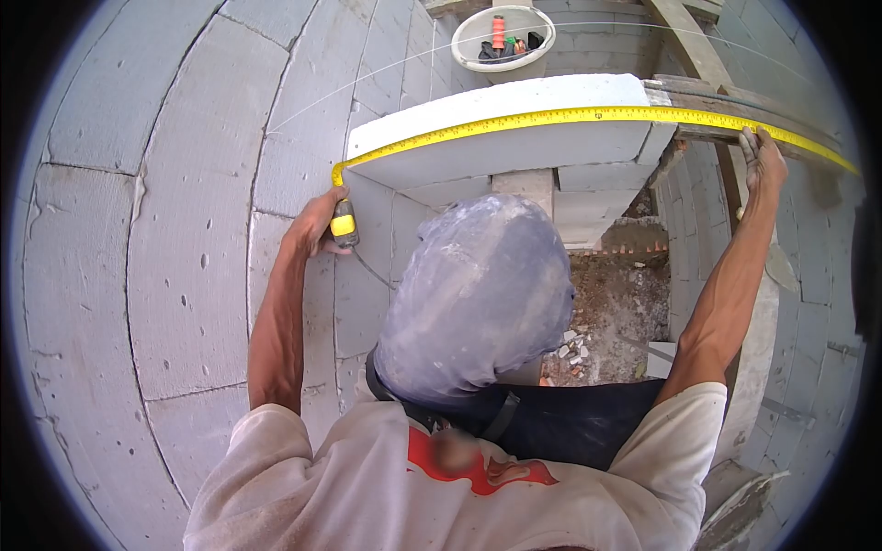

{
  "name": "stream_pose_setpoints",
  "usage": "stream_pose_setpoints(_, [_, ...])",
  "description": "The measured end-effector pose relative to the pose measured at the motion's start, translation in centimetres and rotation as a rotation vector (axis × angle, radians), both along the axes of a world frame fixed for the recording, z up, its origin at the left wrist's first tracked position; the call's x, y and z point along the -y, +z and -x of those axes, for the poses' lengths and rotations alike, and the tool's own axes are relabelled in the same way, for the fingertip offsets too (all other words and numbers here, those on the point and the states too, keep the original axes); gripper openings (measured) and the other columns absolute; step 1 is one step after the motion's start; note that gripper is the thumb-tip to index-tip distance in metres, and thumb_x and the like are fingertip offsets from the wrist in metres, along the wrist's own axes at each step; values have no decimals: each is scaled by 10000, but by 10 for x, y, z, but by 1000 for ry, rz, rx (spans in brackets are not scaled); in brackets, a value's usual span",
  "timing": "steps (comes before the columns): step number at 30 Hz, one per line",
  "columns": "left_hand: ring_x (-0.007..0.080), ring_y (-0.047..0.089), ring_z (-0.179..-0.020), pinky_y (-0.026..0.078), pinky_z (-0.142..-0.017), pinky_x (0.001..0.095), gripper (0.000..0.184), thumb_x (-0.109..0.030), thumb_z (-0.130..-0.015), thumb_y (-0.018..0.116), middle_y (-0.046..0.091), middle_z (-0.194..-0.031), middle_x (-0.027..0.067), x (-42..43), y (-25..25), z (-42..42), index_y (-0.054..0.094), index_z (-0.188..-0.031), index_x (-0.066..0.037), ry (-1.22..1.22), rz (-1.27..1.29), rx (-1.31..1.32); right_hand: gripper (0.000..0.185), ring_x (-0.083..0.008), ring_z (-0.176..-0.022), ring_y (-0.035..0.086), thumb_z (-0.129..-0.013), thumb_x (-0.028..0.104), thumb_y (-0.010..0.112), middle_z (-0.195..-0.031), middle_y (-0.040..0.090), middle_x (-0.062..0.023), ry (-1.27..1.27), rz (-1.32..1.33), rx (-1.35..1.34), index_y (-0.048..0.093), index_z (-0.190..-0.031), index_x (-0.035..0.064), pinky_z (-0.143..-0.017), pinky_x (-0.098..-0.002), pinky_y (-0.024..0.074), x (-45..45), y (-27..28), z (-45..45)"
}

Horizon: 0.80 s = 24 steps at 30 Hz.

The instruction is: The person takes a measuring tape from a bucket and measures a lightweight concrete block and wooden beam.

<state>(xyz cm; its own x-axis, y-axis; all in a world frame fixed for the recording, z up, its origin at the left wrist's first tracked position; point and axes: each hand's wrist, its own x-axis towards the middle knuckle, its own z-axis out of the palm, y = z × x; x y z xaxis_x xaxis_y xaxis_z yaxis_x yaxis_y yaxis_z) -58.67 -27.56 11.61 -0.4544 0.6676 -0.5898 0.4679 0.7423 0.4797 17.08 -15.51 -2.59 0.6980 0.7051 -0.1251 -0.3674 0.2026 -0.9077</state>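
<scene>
A yellow tape measure (344,225) with a dark case sits in my left hand (317,220), close to the block wall on the left. Its yellow blade (514,121) is pulled out along the upper edge of a pale lightweight block (514,99) and runs on past the block's right end. On the right, my right hand (763,158) pinches the blade from below, near a wooden plank. The blade's far end reaches beyond that hand toward the right edge of the view.
A white bucket (459,44) holding an orange-handled tool stands past the block. A thin string (395,64) crosses above. Block walls (193,230) rise left and right. Wooden planks (689,41) lie at the right. Far below is rubble-strewn ground (611,317).
</scene>
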Motion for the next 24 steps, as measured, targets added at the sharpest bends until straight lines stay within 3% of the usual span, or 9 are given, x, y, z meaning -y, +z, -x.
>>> stream_pose_setpoints(4, [225,715,-869,693,-631,450,624,-578,-1053,482,649,-1023,108,0,-1,1,553,-1382,-53,-8,-3,-8,266,-378,-1001,778,-1022,6,659,-1144,713,-276,-3,36,-34,603,-1200,-184,-826,-416,716,-2,0,-2])
stream_pose_setpoints(10, [226,721,-875,697,-624,439,641,-575,-1053,480,650,-1029,116,1,1,-3,544,-1395,-37,-13,-12,-29,299,-383,-928,791,-1005,-27,641,-1101,709,-303,12,-8,-1,548,-1215,-219,-762,-401,733,-2,-1,-1])
stream_pose_setpoints(20, [224,721,-863,692,-633,452,603,-572,-1054,483,656,-1012,95,-1,-6,7,565,-1348,-52,-9,-3,1,288,-388,-931,790,-1010,-21,637,-1075,706,-289,20,3,-4,551,-1204,-216,-769,-394,731,-3,-4,-3])
stream_pose_setpoints(24, [268,744,-900,706,-637,459,667,-522,-1048,541,679,-1121,173,0,-2,4,533,-1431,24,3,-14,29,285,-388,-930,788,-1013,-20,634,-1071,701,-283,11,3,-22,549,-1205,-213,-781,-393,728,-4,-2,0])
